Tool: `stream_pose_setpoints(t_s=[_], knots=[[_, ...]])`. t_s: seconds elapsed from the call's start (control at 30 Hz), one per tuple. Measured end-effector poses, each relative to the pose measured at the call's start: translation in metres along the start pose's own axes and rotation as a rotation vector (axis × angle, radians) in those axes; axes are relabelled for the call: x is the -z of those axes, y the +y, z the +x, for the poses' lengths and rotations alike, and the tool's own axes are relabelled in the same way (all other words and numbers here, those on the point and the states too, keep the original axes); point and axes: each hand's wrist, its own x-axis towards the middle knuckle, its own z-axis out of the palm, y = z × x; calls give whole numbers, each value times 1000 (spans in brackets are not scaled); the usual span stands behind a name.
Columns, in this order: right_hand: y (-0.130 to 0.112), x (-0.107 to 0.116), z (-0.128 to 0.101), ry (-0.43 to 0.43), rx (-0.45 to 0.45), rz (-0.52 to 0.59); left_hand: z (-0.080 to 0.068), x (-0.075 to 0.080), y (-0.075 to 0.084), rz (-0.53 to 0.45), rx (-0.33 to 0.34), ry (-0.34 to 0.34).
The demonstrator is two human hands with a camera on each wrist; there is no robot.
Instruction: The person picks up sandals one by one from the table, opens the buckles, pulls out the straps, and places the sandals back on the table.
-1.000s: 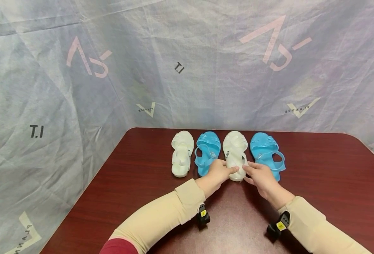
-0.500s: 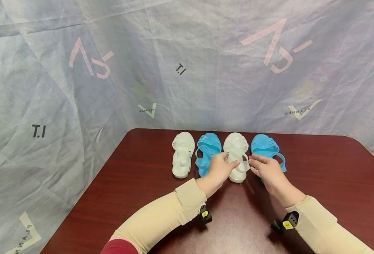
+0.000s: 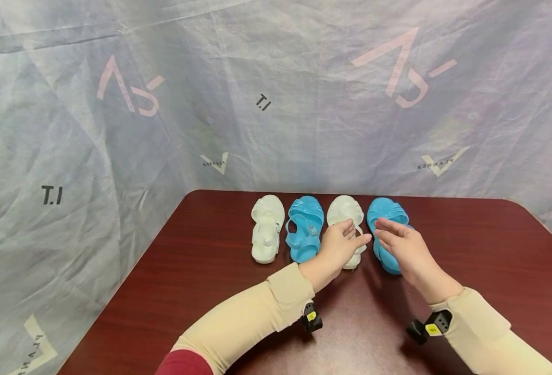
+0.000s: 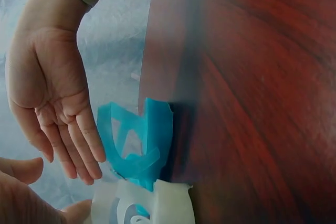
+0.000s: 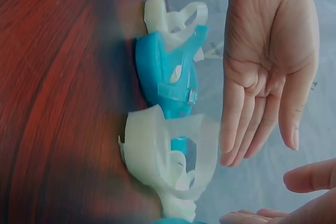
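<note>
All the readable stuff is printed on the wrinkly grey backdrop sheet (image 3: 304,78) hanging behind the table. "T.I" in black shows at the far left (image 3: 52,195), and a smaller tilted one sits up near the middle (image 3: 263,102). "PLANNER" with a pale V mark appears upside down at center (image 3: 215,163), again at right (image 3: 440,162), and sideways at bottom left (image 3: 38,344). The big pink marks are mirrored, can't read them. Nothing legible on the sandals or the yellow wrist tags.

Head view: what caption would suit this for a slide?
Two open hands, left and right, hover over four sandals lined up white, blue, white, blue on a dark red table.
</note>
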Motion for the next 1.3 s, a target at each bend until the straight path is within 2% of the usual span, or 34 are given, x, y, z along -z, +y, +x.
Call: stream_pose_setpoints(t_s=[0.23, 0.53, 0.93, 1.1, 1.3], knots=[[2, 11, -2, 36, -4, -6, 1, -9, -3, -35, 12, -37], [6, 28, -3, 97, -28, -42, 4, -22, -6, -13, 19, -53], [21, 52, 0, 219, -61, -78, 3, -36, -9, 252, 53, -70], [30, 58, 2, 228, -85, -57, 1, -45, -11, 355, 53, -54], [39, 60, 1, 225, -99, -43, -1, -57, -17, 323, 125, -30]])
